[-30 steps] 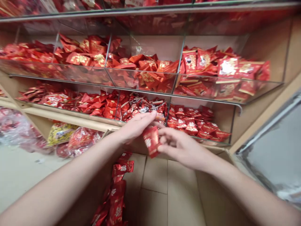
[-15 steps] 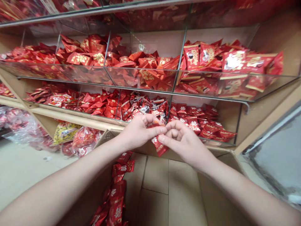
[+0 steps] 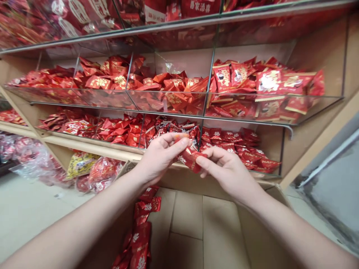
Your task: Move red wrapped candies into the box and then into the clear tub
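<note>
Both hands hold one small red candy packet [image 3: 188,158] with pale printing, above an open cardboard box [image 3: 187,216]. My left hand [image 3: 159,157] pinches its upper left end between thumb and fingers. My right hand [image 3: 224,166] grips the lower right end, thumb on top and fingers curled beneath. The packet lies slantwise between them, its ends partly covered by fingertips. Along the left side of the box runs a strip of similar red packets [image 3: 140,239], some overlapping.
Glass-fronted shelves hold heaps of red packets [image 3: 272,82]. Just behind my hands, a lower compartment holds more red packets [image 3: 249,153]. Clear plastic bags [image 3: 102,172] and a yellow bag [image 3: 81,164] lie at the lower left. A glass divider [image 3: 209,86] separates compartments.
My hands have moved slightly apart, and the packet has turned from nearly upright to a flatter slant, showing more of its face. The view has tilted up a little.
</note>
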`<state>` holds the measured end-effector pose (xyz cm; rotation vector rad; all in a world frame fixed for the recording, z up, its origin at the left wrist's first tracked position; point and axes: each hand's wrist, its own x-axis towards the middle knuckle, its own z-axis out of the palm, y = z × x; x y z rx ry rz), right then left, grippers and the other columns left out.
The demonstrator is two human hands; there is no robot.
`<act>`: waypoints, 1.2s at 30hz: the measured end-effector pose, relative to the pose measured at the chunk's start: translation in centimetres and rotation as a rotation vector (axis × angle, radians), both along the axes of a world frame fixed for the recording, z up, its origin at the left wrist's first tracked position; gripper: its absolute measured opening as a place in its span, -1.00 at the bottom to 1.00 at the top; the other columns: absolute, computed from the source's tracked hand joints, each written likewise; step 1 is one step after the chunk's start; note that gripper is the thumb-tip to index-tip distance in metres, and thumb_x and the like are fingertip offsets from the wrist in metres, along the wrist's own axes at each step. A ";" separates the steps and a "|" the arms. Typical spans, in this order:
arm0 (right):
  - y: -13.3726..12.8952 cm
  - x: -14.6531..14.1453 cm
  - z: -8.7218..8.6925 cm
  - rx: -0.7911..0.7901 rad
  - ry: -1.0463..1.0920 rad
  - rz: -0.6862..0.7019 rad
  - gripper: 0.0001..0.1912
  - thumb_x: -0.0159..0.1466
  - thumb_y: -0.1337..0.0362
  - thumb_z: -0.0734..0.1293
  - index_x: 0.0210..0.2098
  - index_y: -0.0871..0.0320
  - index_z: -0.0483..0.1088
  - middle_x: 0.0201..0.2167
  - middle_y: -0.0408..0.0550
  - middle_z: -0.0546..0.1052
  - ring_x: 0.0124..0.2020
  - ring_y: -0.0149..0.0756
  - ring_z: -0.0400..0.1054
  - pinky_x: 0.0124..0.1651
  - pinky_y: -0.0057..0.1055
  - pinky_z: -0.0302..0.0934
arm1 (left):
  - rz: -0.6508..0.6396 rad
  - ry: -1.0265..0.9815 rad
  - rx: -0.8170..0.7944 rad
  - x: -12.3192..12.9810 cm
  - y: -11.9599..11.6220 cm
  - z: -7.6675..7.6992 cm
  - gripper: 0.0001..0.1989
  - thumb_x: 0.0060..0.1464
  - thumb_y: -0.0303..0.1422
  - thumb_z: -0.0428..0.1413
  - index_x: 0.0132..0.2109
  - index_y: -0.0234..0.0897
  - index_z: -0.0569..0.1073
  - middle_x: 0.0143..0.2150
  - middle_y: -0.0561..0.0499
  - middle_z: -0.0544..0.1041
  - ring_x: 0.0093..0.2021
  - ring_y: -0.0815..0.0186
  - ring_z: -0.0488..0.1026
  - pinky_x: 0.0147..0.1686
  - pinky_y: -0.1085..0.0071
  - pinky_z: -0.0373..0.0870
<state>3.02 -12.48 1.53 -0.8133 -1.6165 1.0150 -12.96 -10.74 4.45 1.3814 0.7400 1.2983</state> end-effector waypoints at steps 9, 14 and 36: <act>-0.9 0.2 0.4 0.254 -0.064 -0.168 -0.80 0.19 0.26 0.24 -0.55 0.17 0.30 -0.58 -0.16 0.40 -0.53 -0.45 0.26 -0.47 -0.49 0.17 | -0.021 -0.002 0.018 0.0 -0.1 -0.1 -0.81 -0.15 -0.30 0.23 -0.46 -0.38 0.48 -0.53 0.06 0.50 -0.52 0.47 0.38 -0.43 0.53 0.32; -1.6 0.1 0.7 0.345 0.029 -0.275 -0.85 0.16 0.28 0.28 -0.53 0.14 0.36 -0.52 -0.15 0.45 -0.48 -0.41 0.32 -0.40 -0.45 0.24 | 0.014 -0.076 0.085 0.8 -0.6 0.1 -0.82 -0.15 -0.29 0.22 -0.48 -0.35 0.48 -0.53 0.08 0.49 -0.51 0.45 0.38 -0.43 0.52 0.34; -2.0 1.5 1.5 0.813 -0.278 -0.261 -0.85 0.12 0.36 0.32 -0.29 0.06 0.37 -0.33 -0.09 0.51 -0.25 -0.27 0.35 -0.18 -0.24 0.26 | -0.131 0.050 0.133 1.1 -3.0 0.4 -0.72 0.02 -0.13 0.05 -0.21 -0.19 0.47 -0.17 -0.04 0.45 -0.24 0.29 0.41 -0.33 0.38 0.40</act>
